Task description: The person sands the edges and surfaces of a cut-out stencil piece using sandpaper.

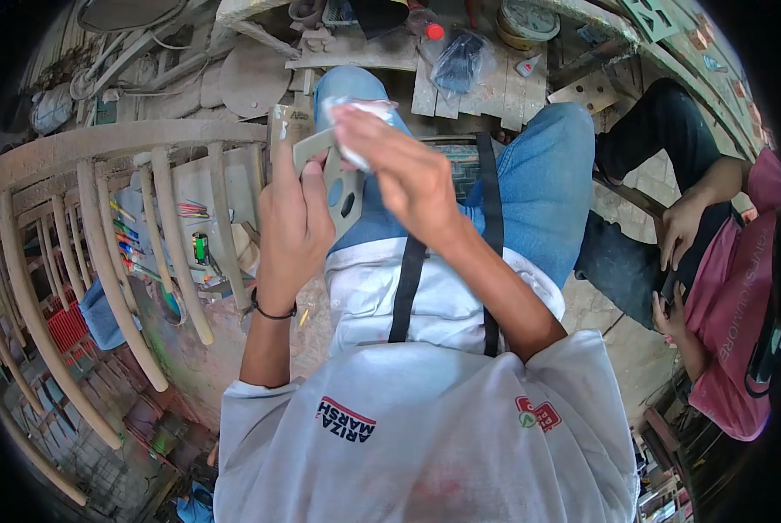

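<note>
My left hand [296, 213] is closed round a flat pale-green piece [345, 196] with round and angular holes, held above my left thigh. A tan block marked with letters [291, 126] stands upright just beyond the fingers of that hand. My right hand [403, 174] is pressed round a crumpled white cloth [351, 157], close to the piece's upper edge; its fingers are slightly blurred by motion. Whether the cloth touches the piece is hard to tell.
Curved wooden slats [85, 218] stand at the left, with pens [127, 231] beyond them. A co-worker in a pink shirt [735, 296] sits at the right. A low wooden bench [355, 52] ahead bears a plastic bag [462, 63] and a round tub [528, 22].
</note>
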`<state>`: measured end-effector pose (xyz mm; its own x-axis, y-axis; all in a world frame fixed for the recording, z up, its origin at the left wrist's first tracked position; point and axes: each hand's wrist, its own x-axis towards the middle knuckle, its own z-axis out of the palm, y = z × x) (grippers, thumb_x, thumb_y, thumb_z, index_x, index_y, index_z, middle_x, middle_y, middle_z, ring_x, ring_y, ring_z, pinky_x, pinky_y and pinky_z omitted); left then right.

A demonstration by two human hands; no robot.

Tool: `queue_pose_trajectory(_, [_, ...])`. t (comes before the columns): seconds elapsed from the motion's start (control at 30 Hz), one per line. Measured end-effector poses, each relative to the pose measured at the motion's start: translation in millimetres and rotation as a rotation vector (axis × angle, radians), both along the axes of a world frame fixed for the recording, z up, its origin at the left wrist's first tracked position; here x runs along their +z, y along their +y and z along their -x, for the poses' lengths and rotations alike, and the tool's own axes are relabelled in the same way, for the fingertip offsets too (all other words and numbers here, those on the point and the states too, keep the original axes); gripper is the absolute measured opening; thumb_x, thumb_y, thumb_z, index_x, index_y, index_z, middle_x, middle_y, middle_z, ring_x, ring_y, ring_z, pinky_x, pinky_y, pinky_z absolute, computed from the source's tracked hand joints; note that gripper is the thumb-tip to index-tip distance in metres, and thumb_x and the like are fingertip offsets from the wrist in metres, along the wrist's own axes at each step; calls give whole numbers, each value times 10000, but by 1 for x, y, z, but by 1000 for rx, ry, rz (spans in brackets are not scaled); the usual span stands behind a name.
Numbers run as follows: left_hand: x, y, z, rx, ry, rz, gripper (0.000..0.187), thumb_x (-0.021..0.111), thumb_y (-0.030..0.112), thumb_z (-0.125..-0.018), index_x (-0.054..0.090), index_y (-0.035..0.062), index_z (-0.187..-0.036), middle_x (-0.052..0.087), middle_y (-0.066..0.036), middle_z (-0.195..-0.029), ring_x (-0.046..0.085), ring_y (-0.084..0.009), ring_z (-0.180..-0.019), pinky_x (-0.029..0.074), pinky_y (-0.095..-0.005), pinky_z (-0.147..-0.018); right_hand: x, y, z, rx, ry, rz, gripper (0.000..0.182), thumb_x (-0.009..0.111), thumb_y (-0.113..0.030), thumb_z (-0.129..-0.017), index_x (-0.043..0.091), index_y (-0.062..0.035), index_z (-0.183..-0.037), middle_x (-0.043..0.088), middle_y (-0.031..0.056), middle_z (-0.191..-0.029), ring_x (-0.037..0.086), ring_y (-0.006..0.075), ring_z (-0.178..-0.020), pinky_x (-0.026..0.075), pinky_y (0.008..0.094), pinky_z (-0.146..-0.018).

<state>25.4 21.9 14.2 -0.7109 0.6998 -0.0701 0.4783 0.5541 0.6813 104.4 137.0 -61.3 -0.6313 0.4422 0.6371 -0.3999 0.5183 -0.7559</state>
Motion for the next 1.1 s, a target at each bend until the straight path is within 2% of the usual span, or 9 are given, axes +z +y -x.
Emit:
queue_pose_trajectory(0.1, [-12,-3,8,13,-88,-111,429,499,113,-978,409,-169,-1289,651,-273,-888,635,-388,-779,482,-426,-695,3,0,-1,-79,-136,77,516,497,165,-698,657,38,-1171,631,199,-1263,584,344,-1226,453,430,-1065])
queue_pose_trajectory(0.17, [-13,-10,10,-297,222,-80,400,484,97,-986,411,-165,-1280,674,-268,-933,655,-399,-787,495,-412,-685,30,-9,-3,72,35,65,552,480,181,-695,656,15,-1190,624,188,-1279,585,332,-1226,463,399,-1053])
queue_pose_trajectory(0.4, [-13,-1,5,-18,-18,-105,367,467,93,-995,429,-163,-1254,685,-256,-983,671,-387,-819,500,-411,-708,16,-3,-2,2,-54,99,537,480,186,-696,661,22,-1175,640,192,-1249,592,333,-1218,458,395,-1054])
queue_pose_trajectory(0.47, [-15,-4,6,-177,138,-159,209,447,78,-993,450,-72,-1139,603,-266,-741,601,-471,-679,429,-494,-555,25,-7,-4,36,-16,123,545,480,188,-695,660,20,-1181,637,196,-1254,593,329,-1219,461,388,-1050])
queue_pose_trajectory(0.67, [-12,3,5,-106,-10,-167,219,435,89,-996,450,-77,-1138,595,-271,-731,601,-463,-655,433,-488,-546,-8,4,-2,-11,-169,300,516,461,205,-738,657,23,-1179,623,208,-1270,608,335,-1194,477,375,-1026])
queue_pose_trajectory(0.7, [-13,3,6,-111,-11,-171,219,435,89,-996,450,-77,-1138,595,-271,-731,601,-463,-655,433,-488,-546,12,1,-4,-38,-126,132,519,468,203,-733,659,19,-1180,621,210,-1271,606,344,-1194,481,383,-1026])
queue_pose_trajectory(0.77, [-14,-7,3,-136,129,-48,271,456,110,-998,509,-98,-1163,688,-209,-897,647,-346,-744,476,-398,-683,25,-6,-8,6,-76,150,514,471,200,-737,659,17,-1179,624,209,-1267,607,341,-1192,482,385,-1026])
queue_pose_trajectory(1.0, [-16,4,7,-139,23,-292,218,447,79,-983,473,-84,-1125,606,-261,-735,620,-424,-641,441,-472,-564,-4,7,-6,-141,-227,152,481,503,180,-726,677,17,-1144,644,201,-1235,608,336,-1194,491,381,-1018])
queue_pose_trajectory(1.1, [-11,-4,1,-72,94,-29,210,446,72,-985,491,-82,-1122,626,-242,-754,621,-406,-633,439,-454,-560,24,-4,-11,32,-37,130,469,496,189,-762,659,21,-1168,631,209,-1250,591,346,-1208,500,377,-1004])
